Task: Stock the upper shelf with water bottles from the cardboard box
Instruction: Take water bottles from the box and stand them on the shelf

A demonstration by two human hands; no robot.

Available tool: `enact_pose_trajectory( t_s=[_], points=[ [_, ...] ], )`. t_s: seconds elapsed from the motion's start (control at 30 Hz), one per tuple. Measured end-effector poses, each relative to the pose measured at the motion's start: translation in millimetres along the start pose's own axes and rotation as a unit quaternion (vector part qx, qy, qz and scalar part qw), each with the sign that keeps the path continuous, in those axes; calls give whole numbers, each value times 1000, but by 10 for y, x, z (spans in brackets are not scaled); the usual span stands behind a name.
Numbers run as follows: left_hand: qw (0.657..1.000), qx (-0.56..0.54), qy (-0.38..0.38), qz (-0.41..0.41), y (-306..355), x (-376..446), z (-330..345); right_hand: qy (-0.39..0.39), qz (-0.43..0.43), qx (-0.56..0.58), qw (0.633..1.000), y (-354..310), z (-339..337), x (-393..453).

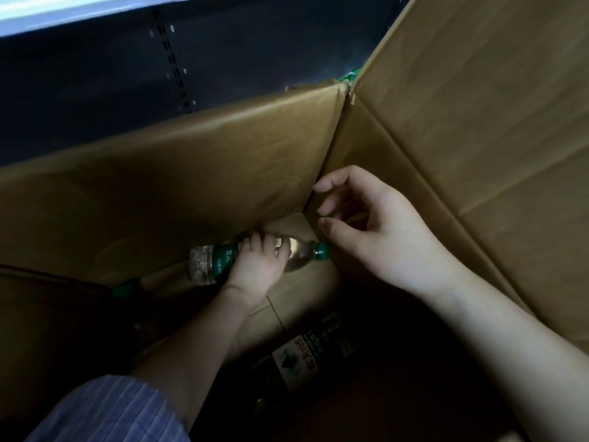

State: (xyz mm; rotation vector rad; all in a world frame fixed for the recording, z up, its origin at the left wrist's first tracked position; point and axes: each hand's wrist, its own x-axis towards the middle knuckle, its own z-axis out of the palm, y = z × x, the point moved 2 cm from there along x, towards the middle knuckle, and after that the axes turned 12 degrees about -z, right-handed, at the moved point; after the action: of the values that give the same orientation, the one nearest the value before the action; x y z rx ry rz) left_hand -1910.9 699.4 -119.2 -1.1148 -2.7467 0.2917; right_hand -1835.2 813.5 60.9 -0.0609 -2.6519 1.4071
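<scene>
I look down into a deep cardboard box [178,173]. My left hand [258,266] reaches to its bottom and grips a clear water bottle [210,261] lying on its side, its green cap [322,251] pointing right. My right hand [373,228] hovers higher, just right of the cap, fingers loosely curled and holding nothing. Another bottle with a red and white label [302,358] lies in the dark near part of the box. A further green cap [126,290] shows at the left in shadow.
A tall box flap [478,106] rises on the right. Behind the box stands dark shelving with a slotted upright [173,59], and a pale shelf edge [63,11] crosses the top left. Something green [349,76] shows past the box's far corner.
</scene>
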Motion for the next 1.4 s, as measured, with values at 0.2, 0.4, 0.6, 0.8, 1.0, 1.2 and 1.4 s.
enact_pose_trajectory(
  t_s=[0.2, 0.4, 0.6, 0.8, 1.0, 1.2, 1.4],
  points=[
    [997, -32, -65, -7, 20, -313, -124, 4, -3, 10, 1000, -133, -45, -78],
    [981, -99, -139, -92, -151, -444, -443, 12, -10, 21, 1000, -326, -108, -128],
    [955, -199, -174, -135, -351, -486, -950, 28, -23, 38, 999, -633, -238, -125],
    [920, -305, -150, -196, -501, -519, -1433, 45, -41, 48, 997, -1009, -468, -85],
    [871, -385, -124, -279, -679, -607, -1908, 39, -51, 62, 996, -1370, -710, -60],
    [818, -442, -79, -358, -958, -717, -2509, 26, -72, 57, 995, -1810, -922, -3],
    [802, -465, -39, -373, -1143, -797, -2963, 12, -101, 55, 993, -2174, -1042, 93]
  ],
)
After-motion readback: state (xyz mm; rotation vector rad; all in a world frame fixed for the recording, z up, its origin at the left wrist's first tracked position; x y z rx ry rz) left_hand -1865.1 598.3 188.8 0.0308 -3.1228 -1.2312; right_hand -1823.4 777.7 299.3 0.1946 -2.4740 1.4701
